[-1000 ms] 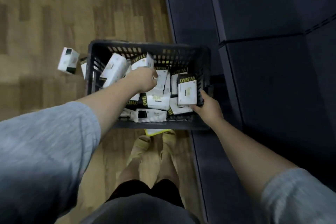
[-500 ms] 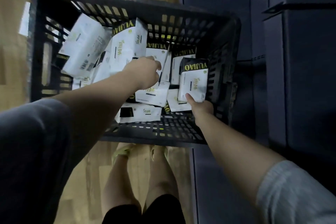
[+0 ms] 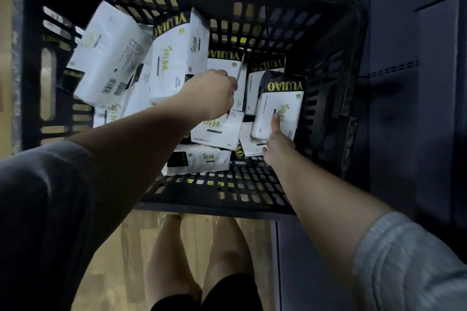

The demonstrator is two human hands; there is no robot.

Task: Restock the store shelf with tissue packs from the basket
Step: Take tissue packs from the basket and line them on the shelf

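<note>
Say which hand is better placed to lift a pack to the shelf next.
Right. The right hand already grips an upright tissue pack, thumb on its face, on the basket's shelf side. The left hand is curled among the packs, its grip hidden.

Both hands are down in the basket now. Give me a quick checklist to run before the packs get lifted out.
1. Right hand grips the upright pack, thumb on its face: ok.
2. Left hand has a pack: cannot tell, fingers hidden.
3. Path up out of the basket is free: ok.
4. More packs left inside: ok, several.
5. Shelf space ready: cannot tell, dark unit only.
</note>
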